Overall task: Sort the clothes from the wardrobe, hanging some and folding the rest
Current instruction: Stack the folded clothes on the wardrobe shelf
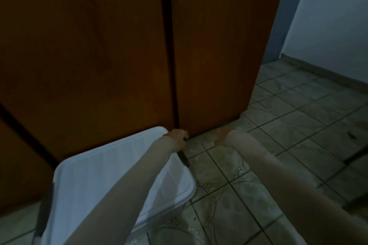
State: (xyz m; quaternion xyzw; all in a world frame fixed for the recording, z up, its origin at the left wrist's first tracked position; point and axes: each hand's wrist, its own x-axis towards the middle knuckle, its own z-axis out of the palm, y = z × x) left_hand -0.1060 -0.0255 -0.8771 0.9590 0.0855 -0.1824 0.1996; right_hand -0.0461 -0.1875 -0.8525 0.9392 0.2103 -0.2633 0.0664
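Reaching down to about 6 o'clock, both hands are at the foot of the tall brown wooden wardrobe [119, 45], whose closed doors run upright, with the seam toward 12 o'clock. The left hand [177, 135] has curled fingers at the seam's bottom; what it grips I cannot tell. The right hand [223, 137] is blurred, its state unclear. A white plastic lidded box [103, 175] lies at 7 o'clock on the pale tiled floor [278, 135].

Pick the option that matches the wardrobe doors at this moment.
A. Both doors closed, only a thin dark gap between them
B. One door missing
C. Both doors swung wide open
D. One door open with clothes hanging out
A: the two brown wardrobe doors meet along a narrow dark seam, with no clothes in sight; the left hand and the right hand reach low toward their bottom edge, beside the white bin lid.
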